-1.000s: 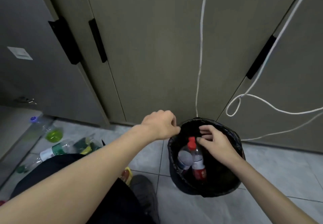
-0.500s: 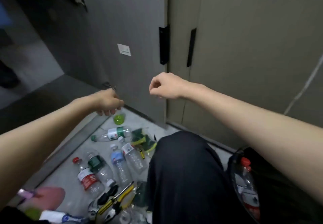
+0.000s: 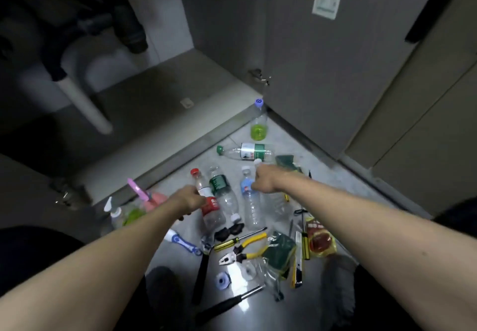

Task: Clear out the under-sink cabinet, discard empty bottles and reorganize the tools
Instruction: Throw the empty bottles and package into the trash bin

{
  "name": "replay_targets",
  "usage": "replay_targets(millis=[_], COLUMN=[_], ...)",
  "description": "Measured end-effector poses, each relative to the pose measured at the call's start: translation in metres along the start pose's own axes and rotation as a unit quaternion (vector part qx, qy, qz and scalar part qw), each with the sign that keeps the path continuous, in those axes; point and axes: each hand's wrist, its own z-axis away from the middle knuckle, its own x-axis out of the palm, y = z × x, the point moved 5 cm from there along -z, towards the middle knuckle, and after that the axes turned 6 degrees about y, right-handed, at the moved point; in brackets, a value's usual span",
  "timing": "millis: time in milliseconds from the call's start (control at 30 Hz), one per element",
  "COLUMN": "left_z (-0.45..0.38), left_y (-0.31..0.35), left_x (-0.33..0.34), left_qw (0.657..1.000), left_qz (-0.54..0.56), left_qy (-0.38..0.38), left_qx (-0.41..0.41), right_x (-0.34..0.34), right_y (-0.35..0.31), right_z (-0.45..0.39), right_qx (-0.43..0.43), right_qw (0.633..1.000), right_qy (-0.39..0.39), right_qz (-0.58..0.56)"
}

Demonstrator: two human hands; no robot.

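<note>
Both hands reach down over a scatter of bottles on the pale tiled floor (image 3: 333, 183) before the open under-sink cabinet (image 3: 144, 93). Left hand (image 3: 189, 200) has its fingers curled around the clear plastic bottle with a red cap and red label (image 3: 207, 201), gripping it at mid-body as it lies on the tiles. Right hand (image 3: 263, 179) is curled over the neck end of a clear bottle with a white cap (image 3: 275, 200); whether it actually grips the bottle I cannot tell.

Between the 2 hands lie a clear bottle with a dark green label (image 3: 223, 191) and a clear bottle with a pale blue label (image 3: 249, 201). Farther off, a green-capped clear bottle (image 3: 245, 151) lies on its side, and a bottle holding a little green liquid (image 3: 259, 124) stands upright at the corner by the cabinet door (image 3: 322, 72).

Nearer the person sit yellow-handled pliers (image 3: 241, 253), a yellow-and-black screwdriver (image 3: 238, 240), a green scouring sponge (image 3: 280, 250) and a black-handled tool (image 3: 202, 271).
</note>
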Motion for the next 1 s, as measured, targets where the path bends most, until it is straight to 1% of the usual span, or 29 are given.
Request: replay_targets(millis=[100,167,267,333,400,467,567,700,800,900,1000], left_z=[-0.012,-0.021,-0.036,-0.046,-0.055,-0.062,-0.068,-0.068,-0.058,-0.040,-0.022], left_y=[-0.028,-0.040,-0.050,-0.052,-0.053,-0.052,-0.050,-0.051,-0.052,-0.053,-0.043], left_x=[0.039,0.062,0.093,0.108,0.117,0.123,0.131,0.132,0.129,0.122,0.106], left_qw=[0.999,0.998,0.994,0.985,0.970,0.952,0.932,0.917,0.905,0.886,0.866], left_qz=[0.025,0.030,0.072,0.126,0.185,0.239,0.292,0.327,0.355,0.399,0.452], left_qy=[-0.010,0.000,0.022,0.045,0.078,0.096,0.096,0.094,0.085,0.081,0.062], left_qx=[-0.028,-0.046,-0.078,-0.106,-0.140,-0.167,-0.190,-0.210,-0.219,-0.223,-0.205], right_x=[0.070,0.104,0.134,0.146,0.153,0.161,0.171,0.172,0.161,0.144,0.126], right_y=[0.012,0.016,0.015,0.013,0.011,0.010,0.011,0.010,0.009,0.008,0.006], right_z=[-0.010,-0.015,-0.021,-0.024,-0.025,-0.027,-0.028,-0.025,-0.020,-0.011,0.001], right_qx=[0.059,0.093,0.120,0.120,0.111,0.122,0.160,0.166,0.178,0.194,0.205], right_qw=[0.995,0.988,0.983,0.979,0.972,0.960,0.941,0.932,0.918,0.897,0.869], right_qy=[-0.039,-0.044,-0.011,0.039,0.095,0.123,0.124,0.133,0.137,0.143,0.157], right_qz=[-0.071,-0.114,-0.141,-0.158,-0.183,-0.218,-0.272,-0.294,-0.327,-0.371,-0.422])
